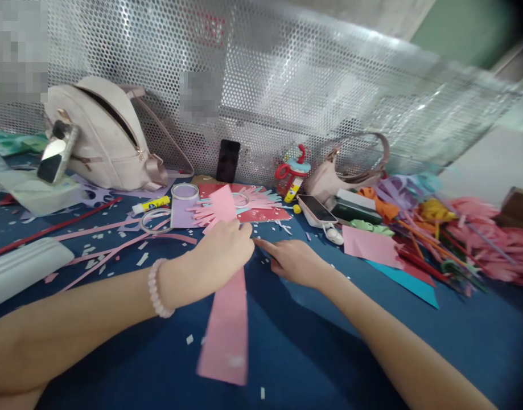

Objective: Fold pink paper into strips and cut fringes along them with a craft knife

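Scraps (90, 250) ring seemingly held strip (227, 319)

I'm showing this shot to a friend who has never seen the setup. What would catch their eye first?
Most likely the long pink paper strip at centre, gripped by the left hand, with the right hand pointing a finger beside it on the blue table. Next, the tangle of colourful paper pieces heaped at the right. Then the beige backpack leaning on the perforated metal screen at the back left.
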A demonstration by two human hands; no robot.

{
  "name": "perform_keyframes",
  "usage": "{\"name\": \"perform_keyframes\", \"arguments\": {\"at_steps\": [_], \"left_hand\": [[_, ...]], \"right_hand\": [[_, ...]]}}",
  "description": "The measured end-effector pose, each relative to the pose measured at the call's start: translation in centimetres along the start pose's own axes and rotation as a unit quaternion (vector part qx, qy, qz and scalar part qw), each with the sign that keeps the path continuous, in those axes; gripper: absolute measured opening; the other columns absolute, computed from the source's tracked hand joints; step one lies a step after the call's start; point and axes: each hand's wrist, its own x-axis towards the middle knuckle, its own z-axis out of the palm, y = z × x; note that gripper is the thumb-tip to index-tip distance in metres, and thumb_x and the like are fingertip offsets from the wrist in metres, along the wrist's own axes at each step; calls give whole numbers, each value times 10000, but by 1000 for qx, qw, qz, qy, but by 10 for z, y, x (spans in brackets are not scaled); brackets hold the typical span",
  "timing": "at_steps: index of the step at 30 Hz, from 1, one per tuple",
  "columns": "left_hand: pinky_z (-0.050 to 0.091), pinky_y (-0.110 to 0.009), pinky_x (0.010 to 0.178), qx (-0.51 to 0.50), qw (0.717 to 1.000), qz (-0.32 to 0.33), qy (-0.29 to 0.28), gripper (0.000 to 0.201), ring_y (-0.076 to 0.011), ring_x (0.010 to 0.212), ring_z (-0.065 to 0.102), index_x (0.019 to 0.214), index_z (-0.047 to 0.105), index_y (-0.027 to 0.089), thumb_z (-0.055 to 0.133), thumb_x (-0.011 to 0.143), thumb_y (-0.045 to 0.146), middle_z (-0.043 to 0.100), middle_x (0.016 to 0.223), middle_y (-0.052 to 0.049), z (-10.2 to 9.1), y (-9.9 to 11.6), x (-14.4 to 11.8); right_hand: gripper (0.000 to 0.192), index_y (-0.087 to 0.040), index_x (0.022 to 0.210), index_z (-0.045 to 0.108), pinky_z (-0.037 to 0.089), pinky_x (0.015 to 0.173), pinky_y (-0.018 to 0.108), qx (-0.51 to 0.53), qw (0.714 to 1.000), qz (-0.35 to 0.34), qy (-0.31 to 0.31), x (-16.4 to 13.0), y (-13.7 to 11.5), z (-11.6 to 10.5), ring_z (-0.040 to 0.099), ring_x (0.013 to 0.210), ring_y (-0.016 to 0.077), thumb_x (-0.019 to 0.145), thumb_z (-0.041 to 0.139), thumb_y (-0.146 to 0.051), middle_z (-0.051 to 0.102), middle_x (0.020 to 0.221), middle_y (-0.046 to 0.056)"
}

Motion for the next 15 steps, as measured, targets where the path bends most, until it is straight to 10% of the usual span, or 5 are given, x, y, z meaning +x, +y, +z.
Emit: {"name": "perform_keyframes", "arguments": {"at_steps": [7,15], "left_hand": [[471,-342,689,-46,990,118,60,192,-231,872,587,782,605,124,477,864,6,602,940,-105,31,-8,14],[488,-318,873,-149,972,171,64,184,-214,1002,616,1039,616,84,515,890,117,657,1040,-117,42,-3,17]], "right_hand": [[522,-107,1330,493,417,543,292,-56,973,178,-135,-13,-2,-10,690,765,281,812,542,-142,708,854,161],[548,-146,1426,357,437,631,330,-97,973,196,75,-7,-5,-12,623,932,303,911,474,-292,656,1037,199]]}}
